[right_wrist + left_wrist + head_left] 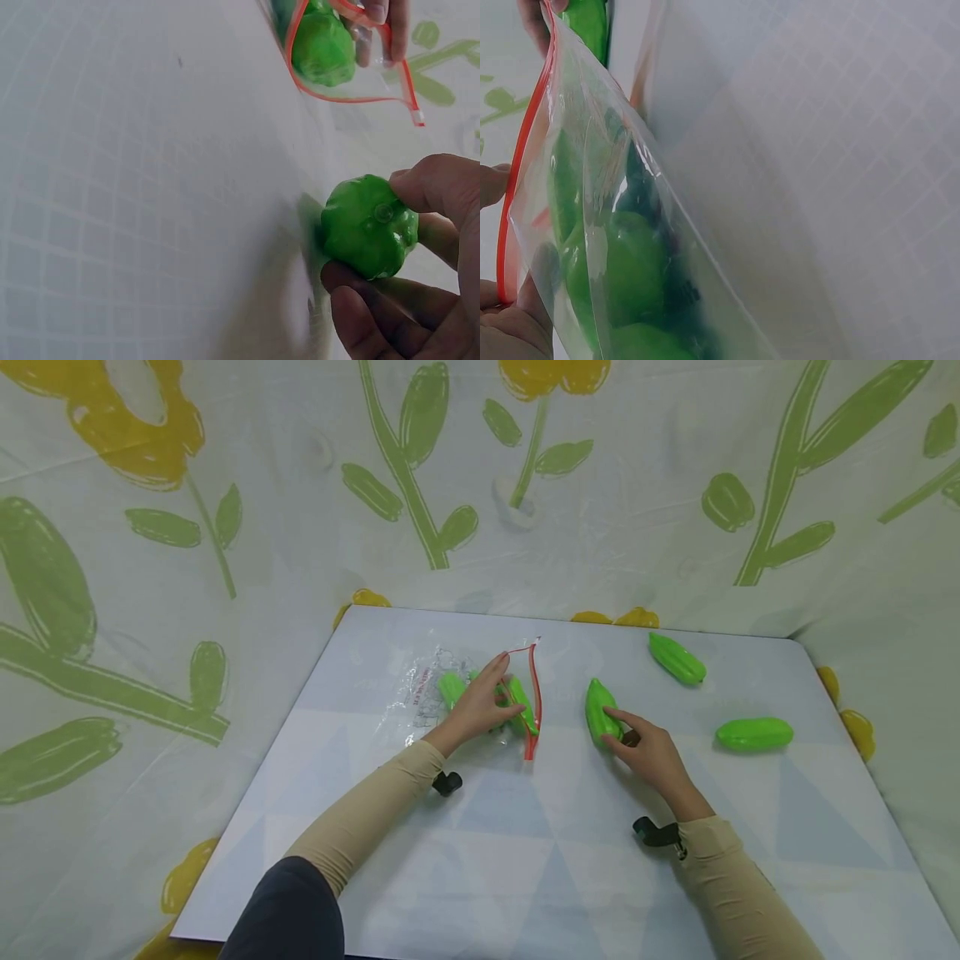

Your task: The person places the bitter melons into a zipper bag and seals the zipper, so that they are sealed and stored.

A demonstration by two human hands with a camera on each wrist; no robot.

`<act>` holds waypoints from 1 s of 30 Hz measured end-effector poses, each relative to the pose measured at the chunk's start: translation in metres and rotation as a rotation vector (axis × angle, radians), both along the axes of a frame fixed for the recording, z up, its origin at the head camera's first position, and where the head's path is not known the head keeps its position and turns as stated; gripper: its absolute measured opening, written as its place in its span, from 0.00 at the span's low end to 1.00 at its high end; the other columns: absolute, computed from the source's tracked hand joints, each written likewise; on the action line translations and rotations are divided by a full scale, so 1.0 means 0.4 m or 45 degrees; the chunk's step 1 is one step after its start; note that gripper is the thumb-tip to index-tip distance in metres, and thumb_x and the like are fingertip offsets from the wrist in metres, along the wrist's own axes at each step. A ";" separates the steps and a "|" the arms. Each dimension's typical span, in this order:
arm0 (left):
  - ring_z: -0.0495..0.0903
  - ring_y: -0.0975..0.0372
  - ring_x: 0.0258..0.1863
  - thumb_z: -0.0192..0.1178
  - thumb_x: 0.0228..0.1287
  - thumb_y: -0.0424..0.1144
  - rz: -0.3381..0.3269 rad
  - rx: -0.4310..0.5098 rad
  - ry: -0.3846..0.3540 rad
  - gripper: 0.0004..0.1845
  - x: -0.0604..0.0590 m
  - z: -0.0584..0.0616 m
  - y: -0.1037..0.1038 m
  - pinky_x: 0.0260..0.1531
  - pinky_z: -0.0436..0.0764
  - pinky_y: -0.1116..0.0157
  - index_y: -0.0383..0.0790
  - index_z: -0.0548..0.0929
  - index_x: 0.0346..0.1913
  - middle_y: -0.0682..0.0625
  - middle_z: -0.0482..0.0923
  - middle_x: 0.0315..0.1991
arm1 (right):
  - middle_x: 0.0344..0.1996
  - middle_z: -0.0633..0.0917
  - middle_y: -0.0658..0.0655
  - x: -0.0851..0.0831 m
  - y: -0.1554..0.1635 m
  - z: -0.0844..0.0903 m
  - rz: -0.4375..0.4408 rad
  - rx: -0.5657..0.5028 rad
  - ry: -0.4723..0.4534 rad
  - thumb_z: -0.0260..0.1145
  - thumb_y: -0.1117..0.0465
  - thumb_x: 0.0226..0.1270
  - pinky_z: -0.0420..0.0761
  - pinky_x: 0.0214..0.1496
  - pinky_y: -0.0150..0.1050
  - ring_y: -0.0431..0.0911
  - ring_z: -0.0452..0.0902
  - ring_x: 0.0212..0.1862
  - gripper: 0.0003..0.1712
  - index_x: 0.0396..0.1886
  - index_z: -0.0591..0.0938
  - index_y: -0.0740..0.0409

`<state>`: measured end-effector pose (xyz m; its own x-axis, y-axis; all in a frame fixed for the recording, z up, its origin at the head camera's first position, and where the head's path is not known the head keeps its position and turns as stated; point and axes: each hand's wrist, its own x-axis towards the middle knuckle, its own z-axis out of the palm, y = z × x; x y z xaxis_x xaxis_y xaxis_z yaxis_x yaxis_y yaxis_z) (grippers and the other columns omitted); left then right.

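Observation:
A clear zip bag (438, 697) with a red seal lies on the white table (525, 860), and several green toy vegetables show inside it (630, 270). My left hand (504, 693) pinches the bag's red-edged mouth and holds it apart, fingers (510, 330) on the seal. My right hand (618, 727) grips a ridged green toy vegetable (600, 710) just right of the bag's mouth, resting on the table. In the right wrist view its fingers (435, 187) curl round the vegetable's end (367, 225), with the bag's mouth (330, 52) beyond.
Two more green toy vegetables lie on the table, one at the back right (677, 657) and one at the right (753, 734). A cloth printed with flowers (187, 568) surrounds the table on the left, back and right.

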<state>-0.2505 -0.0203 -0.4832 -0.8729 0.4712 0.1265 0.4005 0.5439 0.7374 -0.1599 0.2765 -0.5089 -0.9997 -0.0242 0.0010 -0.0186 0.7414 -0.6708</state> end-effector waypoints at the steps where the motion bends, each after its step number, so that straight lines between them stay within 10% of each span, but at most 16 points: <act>1: 0.76 0.61 0.51 0.67 0.54 0.46 -0.001 0.003 -0.004 0.50 0.000 0.000 0.000 0.46 0.78 0.72 0.43 0.47 0.74 0.52 0.43 0.74 | 0.38 0.82 0.58 0.000 0.000 0.001 0.003 -0.004 -0.001 0.64 0.42 0.60 0.76 0.25 0.36 0.48 0.76 0.35 0.32 0.64 0.71 0.41; 30: 0.74 0.58 0.54 0.67 0.54 0.44 -0.003 0.025 -0.039 0.50 0.001 0.007 0.001 0.46 0.79 0.70 0.44 0.46 0.74 0.47 0.43 0.74 | 0.55 0.77 0.52 -0.031 -0.046 0.011 0.256 -0.137 0.142 0.66 0.51 0.60 0.81 0.38 0.40 0.46 0.78 0.39 0.29 0.62 0.72 0.36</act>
<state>-0.2502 -0.0201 -0.4805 -0.8753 0.4710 0.1094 0.3791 0.5280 0.7599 -0.1721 0.2579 -0.5044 -0.9682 -0.2167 0.1247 -0.2373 0.6394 -0.7313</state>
